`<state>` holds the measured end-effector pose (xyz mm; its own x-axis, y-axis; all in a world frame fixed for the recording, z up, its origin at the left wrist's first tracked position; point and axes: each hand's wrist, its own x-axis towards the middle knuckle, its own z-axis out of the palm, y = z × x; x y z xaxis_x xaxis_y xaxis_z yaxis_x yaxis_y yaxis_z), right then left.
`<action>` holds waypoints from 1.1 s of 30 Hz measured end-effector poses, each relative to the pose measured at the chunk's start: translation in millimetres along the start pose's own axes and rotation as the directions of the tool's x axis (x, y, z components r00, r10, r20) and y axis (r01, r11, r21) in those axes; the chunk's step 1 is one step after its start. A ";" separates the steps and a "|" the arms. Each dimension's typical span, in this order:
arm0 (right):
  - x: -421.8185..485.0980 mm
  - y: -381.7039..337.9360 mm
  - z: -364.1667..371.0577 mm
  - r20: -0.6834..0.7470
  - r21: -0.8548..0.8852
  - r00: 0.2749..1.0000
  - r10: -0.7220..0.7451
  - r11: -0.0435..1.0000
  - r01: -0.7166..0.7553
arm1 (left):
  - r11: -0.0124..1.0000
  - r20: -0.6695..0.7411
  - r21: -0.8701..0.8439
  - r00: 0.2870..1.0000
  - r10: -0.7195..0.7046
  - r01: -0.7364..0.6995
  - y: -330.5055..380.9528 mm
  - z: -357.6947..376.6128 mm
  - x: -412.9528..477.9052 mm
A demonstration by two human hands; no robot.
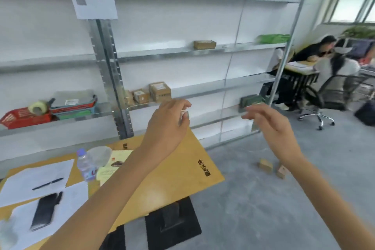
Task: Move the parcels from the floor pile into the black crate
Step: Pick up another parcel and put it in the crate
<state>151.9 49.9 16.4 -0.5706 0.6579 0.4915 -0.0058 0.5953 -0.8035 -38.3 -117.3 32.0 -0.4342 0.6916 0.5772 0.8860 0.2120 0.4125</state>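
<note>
Left grip (170,124) raised ahead, loosely curled; right grip (272,126) level alongside, slack.

left hand (168,126), right hand (272,128) raised before shelving (203,51)

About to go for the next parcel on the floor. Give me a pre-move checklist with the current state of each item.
1. Parcels left on floor: ok. The first parcel and second parcel lie on the grey floor beside the table.
2. Left hand free: cannot tell. The left hand curls near something small and pale, too blurred to identify.
3. Right hand free: cannot tell. The right hand is motion-blurred.
4. Hands down by the parcels: not ok. Both are raised in front of the shelving.
5. Black crate ready: cannot tell. A black object below the table edge may be it; its inside is hidden.
</note>
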 end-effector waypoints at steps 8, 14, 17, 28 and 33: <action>4.6 127.8 -169.3 -0.229 -0.093 0.955 0.191 0.972 -0.216 | 0.983 0.213 -0.179 0.975 0.064 -0.025 105.1 187.4 63.0; 37.1 208.7 -265.0 -0.265 -0.126 0.928 0.263 0.944 -0.304 | 0.967 0.323 -0.252 0.940 0.110 -0.026 189.1 321.8 120.0; 62.8 233.6 -293.5 -0.264 -0.140 0.923 0.281 0.935 -0.325 | 0.963 0.325 -0.267 0.937 0.131 -0.042 218.0 364.8 147.7; 150.2 283.4 -311.7 -0.198 -0.123 0.947 0.253 0.952 -0.281 | 0.964 0.258 -0.255 0.955 0.144 -0.076 234.8 433.9 217.9; 176.6 321.7 -310.8 -0.172 -0.129 0.937 0.305 0.936 -0.329 | 0.968 0.271 -0.243 0.954 0.129 -0.062 214.1 464.7 250.0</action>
<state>304.5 501.0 -51.0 -0.3951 0.8773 0.2726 0.2881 0.4001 -0.8700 118.5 421.8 -62.9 -0.2559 0.8743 0.4124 0.8449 -0.0050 0.5349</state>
